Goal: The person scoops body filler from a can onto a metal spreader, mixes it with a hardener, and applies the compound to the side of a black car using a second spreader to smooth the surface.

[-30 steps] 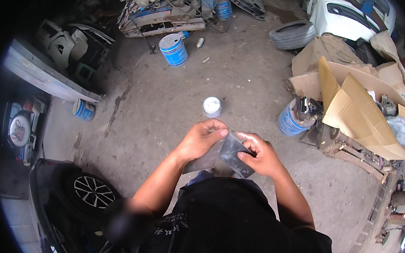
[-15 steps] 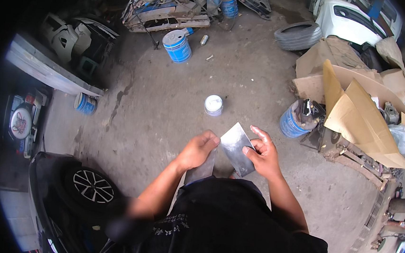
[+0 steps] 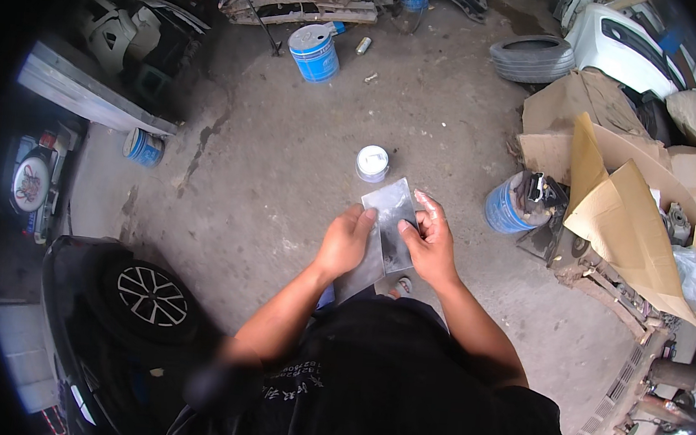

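Observation:
My left hand (image 3: 344, 240) is closed on a flat grey sheet (image 3: 362, 273), its thumb on top and its lower end tilted toward my body. In my right hand (image 3: 429, 242) is a shiny rectangular metal sheet (image 3: 395, 250), pinched under the thumb. White smears mark the right index finger, which stretches out past the sheet's edge. The two sheets meet or overlap between my hands; whether they touch I cannot tell. Just beyond them on the floor stands a small white tub (image 3: 372, 163) with a white top.
Left, a black car (image 3: 80, 295) shows its wheel. Ahead stands a blue bucket (image 3: 315, 58); another blue bucket (image 3: 506, 207) is on the right beside torn cardboard (image 3: 625, 231). A tyre (image 3: 532, 62) and white bumper (image 3: 619, 51) lie far right. Scrap parts (image 3: 308, 2) are piled behind.
Both hands have moved up and closer together, bringing the right sheet against or over the left one. The right sheet has turned more upright. The view has shifted slightly.

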The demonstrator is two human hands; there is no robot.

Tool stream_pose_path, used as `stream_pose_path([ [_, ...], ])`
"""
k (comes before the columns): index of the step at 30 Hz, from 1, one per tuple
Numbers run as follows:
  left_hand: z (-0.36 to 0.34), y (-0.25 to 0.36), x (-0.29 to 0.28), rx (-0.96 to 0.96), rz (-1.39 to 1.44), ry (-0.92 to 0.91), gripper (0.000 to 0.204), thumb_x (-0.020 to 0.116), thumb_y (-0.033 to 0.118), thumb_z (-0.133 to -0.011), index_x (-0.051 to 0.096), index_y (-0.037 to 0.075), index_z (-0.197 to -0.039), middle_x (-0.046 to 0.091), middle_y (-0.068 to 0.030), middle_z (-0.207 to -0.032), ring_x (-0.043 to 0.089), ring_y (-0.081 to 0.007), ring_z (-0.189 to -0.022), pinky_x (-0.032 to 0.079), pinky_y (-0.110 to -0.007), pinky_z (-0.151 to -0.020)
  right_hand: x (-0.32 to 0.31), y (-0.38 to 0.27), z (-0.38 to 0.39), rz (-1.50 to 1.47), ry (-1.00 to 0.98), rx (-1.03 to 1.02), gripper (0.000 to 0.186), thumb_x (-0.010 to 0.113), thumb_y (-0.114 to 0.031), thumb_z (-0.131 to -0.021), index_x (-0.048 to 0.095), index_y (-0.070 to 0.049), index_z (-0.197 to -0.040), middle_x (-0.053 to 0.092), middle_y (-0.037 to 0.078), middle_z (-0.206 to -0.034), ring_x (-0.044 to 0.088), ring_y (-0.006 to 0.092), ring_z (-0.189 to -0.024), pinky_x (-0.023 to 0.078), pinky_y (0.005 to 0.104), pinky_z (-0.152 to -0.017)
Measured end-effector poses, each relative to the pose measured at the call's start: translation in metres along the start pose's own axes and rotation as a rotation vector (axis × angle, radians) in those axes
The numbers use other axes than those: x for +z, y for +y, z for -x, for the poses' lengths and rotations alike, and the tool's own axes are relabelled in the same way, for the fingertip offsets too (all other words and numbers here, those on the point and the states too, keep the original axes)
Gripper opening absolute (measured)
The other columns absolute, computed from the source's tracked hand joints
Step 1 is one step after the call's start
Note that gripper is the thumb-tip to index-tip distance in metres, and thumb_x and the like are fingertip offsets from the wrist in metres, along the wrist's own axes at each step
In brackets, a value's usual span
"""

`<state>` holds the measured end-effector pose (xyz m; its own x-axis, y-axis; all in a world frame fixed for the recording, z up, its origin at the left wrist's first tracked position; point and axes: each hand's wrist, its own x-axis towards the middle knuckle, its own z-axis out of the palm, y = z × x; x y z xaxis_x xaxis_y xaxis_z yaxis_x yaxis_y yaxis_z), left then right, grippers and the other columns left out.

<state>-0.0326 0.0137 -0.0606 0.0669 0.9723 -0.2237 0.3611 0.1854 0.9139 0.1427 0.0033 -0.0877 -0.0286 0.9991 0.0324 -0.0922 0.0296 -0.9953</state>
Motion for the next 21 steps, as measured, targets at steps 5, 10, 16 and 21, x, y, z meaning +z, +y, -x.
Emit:
stream_pose_path([
  [5, -0.034, -0.007, -0.023, 0.169, -0.288, 0.223, 0.031, 0.053, 0.025, -0.099, 0.050, -0.001, -0.080, 0.054, -0.0251, -0.065, 0.053, -0.0365, -0.055, 0.044, -0.043, -0.055, -0.004, 0.010, -0.037, 0.268, 0.120, -0.042, 0.049, 0.062, -0.002, -0.088, 0.047, -0.005, -0.135, 0.064, 0.005, -0.086, 0.059, 0.0098, -0.073, 0.050, 0.0256, -0.070],
  [10, -0.088, -0.024, -0.039, 0.201, -0.385, 0.266, 0.027, 0.055, 0.021, -0.097, 0.049, 0.000, -0.081, 0.058, -0.0265, -0.067, 0.058, -0.0465, -0.064, 0.044, -0.050, -0.054, 0.036, 0.013, -0.087, 0.156, -0.146, 0.130, 0.051, 0.065, -0.007, -0.087, 0.047, -0.005, -0.135, 0.068, 0.007, -0.090, 0.065, 0.0148, -0.080, 0.053, 0.0293, -0.075],
  [16, -0.149, -0.050, -0.071, 0.118, -0.348, 0.338, 0.024, 0.054, 0.020, -0.097, 0.049, 0.002, -0.082, 0.059, -0.0261, -0.066, 0.059, -0.0471, -0.063, 0.045, -0.051, -0.053, 0.093, 0.015, -0.149, 0.370, -0.173, 0.209, 0.046, 0.066, -0.009, -0.087, 0.050, -0.004, -0.130, 0.069, 0.009, -0.083, 0.067, 0.0179, -0.073, 0.053, 0.0310, -0.072],
  [21, -0.193, -0.088, -0.108, -0.028, -0.289, 0.504, 0.027, 0.050, 0.023, -0.099, 0.049, 0.001, -0.083, 0.059, -0.0262, -0.067, 0.059, -0.0467, -0.062, 0.045, -0.050, -0.053, 0.110, 0.034, -0.164, 0.428, -0.339, 0.243, 0.045, 0.063, -0.007, -0.088, 0.050, -0.003, -0.131, 0.069, 0.013, -0.087, 0.068, 0.0232, -0.078, 0.052, 0.0323, -0.074],
])
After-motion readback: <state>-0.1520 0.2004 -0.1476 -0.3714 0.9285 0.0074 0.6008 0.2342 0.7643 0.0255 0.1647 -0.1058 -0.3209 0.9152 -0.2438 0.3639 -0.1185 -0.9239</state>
